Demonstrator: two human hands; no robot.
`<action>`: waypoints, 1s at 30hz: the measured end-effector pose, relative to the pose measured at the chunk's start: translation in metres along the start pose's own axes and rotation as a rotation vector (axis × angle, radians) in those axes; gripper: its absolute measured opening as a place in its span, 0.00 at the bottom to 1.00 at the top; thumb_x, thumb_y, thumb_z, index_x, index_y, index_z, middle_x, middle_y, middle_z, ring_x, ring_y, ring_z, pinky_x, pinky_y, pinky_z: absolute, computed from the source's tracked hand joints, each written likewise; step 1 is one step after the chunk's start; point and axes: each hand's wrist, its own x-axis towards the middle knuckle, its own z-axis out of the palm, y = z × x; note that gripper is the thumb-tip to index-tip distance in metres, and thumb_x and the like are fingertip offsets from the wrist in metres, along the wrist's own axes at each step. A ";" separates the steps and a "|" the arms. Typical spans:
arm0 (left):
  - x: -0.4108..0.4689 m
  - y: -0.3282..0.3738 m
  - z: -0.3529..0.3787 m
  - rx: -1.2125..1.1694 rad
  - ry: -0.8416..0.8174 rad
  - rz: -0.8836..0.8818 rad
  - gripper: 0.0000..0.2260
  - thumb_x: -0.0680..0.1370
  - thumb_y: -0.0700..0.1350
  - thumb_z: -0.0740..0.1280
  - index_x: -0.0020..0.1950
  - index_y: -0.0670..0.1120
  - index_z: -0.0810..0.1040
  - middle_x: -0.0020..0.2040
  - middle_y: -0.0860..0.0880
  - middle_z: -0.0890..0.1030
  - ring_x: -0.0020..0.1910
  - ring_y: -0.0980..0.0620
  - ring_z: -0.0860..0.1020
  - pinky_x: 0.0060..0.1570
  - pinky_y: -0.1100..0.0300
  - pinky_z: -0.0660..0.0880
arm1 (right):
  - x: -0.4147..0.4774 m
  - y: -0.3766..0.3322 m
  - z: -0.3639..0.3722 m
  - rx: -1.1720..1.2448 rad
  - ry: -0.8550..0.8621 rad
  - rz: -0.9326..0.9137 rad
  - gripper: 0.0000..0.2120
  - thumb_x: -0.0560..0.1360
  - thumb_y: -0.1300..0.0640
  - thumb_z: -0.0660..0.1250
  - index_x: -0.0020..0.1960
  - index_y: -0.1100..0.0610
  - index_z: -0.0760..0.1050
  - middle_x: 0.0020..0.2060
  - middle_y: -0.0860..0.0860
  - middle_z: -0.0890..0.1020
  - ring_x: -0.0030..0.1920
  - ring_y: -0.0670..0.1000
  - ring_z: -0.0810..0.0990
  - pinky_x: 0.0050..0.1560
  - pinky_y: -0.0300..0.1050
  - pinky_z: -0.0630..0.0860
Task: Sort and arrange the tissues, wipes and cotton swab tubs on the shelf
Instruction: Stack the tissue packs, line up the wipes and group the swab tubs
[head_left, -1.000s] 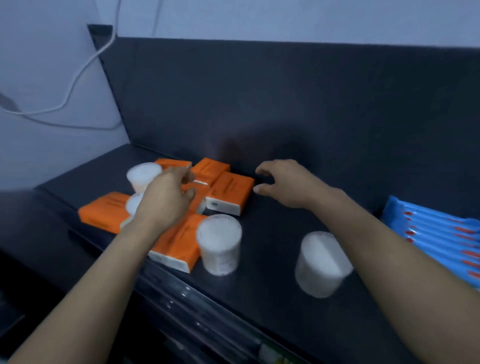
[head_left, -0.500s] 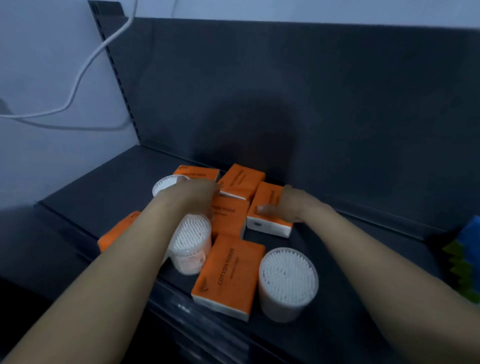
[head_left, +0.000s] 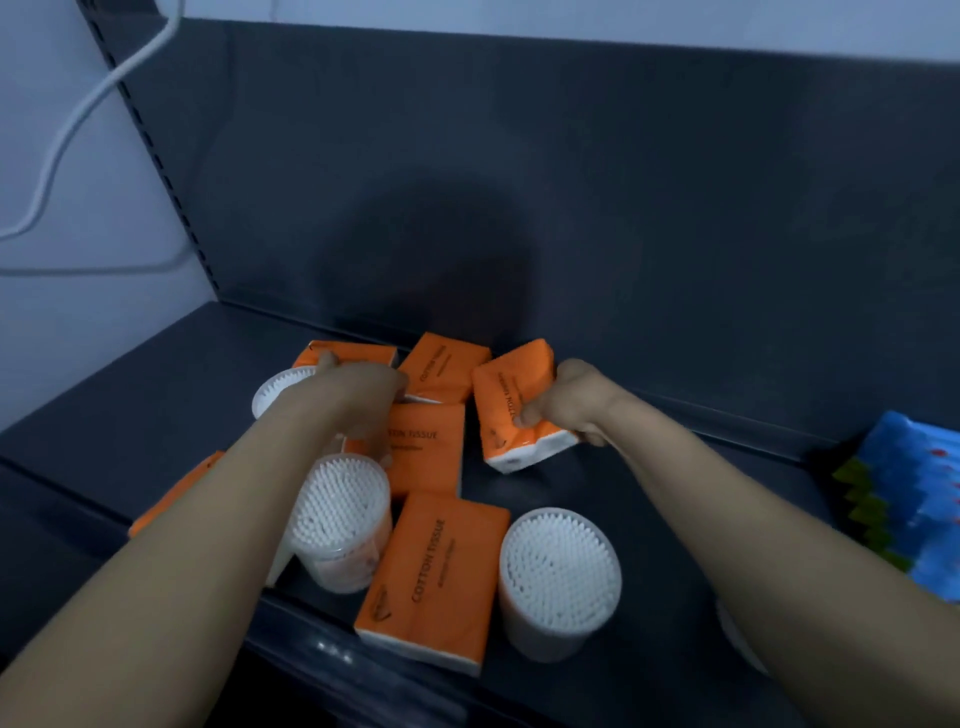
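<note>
Tissue pack (head_left: 501, 395) being clamped by right hand (head_left: 576, 405); left hand (head_left: 363, 395): grip cannot be told; tilted swab tub (head_left: 340, 519) possibly being knocked off shelf (head_left: 156, 405) by forearm.

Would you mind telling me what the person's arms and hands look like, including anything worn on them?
The left forearm and right forearm are bare, with no sleeve reaching into view. The left hand and right hand wear no gloves, and no watch, ring, bracelet or marking shows on either.
</note>
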 end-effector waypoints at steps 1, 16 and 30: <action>0.002 -0.002 -0.001 -0.050 -0.012 0.004 0.25 0.67 0.53 0.75 0.58 0.53 0.69 0.60 0.50 0.74 0.63 0.43 0.67 0.62 0.51 0.63 | -0.006 0.000 -0.007 0.012 0.019 -0.026 0.20 0.66 0.59 0.76 0.54 0.59 0.72 0.48 0.52 0.78 0.44 0.51 0.77 0.41 0.43 0.75; -0.050 0.074 -0.066 -0.667 0.593 0.357 0.16 0.71 0.48 0.72 0.57 0.50 0.75 0.53 0.50 0.75 0.48 0.51 0.74 0.45 0.59 0.67 | -0.096 0.062 -0.129 0.153 0.443 -0.170 0.11 0.72 0.57 0.70 0.50 0.57 0.70 0.39 0.47 0.73 0.37 0.45 0.72 0.32 0.40 0.65; -0.182 0.416 -0.087 -0.821 0.666 0.794 0.14 0.71 0.50 0.72 0.50 0.46 0.73 0.39 0.54 0.74 0.35 0.60 0.71 0.34 0.66 0.66 | -0.312 0.313 -0.280 0.253 0.934 -0.057 0.14 0.70 0.58 0.71 0.53 0.59 0.72 0.44 0.53 0.78 0.43 0.54 0.78 0.44 0.50 0.77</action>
